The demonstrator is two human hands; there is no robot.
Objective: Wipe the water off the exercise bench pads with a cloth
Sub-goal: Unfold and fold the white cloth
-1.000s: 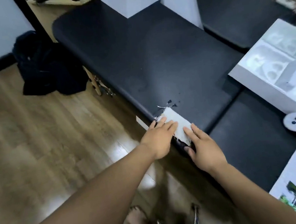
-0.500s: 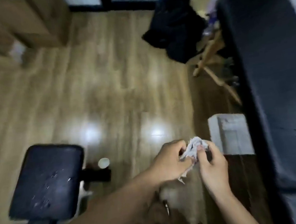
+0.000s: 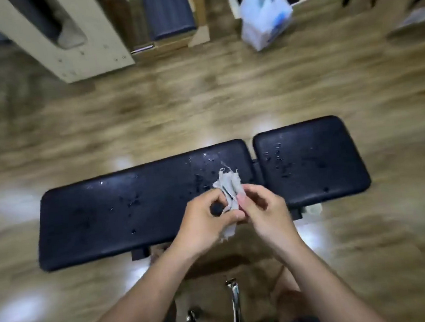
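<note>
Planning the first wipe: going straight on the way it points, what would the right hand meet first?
Beyond the cloth it pinches, the right hand would probably meet the long pad, at its wet end beside the gap; how high it hovers is unclear.

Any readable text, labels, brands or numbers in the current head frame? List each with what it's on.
No text can be read in this frame.
Blue print on the white plastic bag: too blurred to read.
Pale label on the cardboard box: too blurred to read.
On the long bench pad, the short bench pad and the cloth: no markings visible.
</note>
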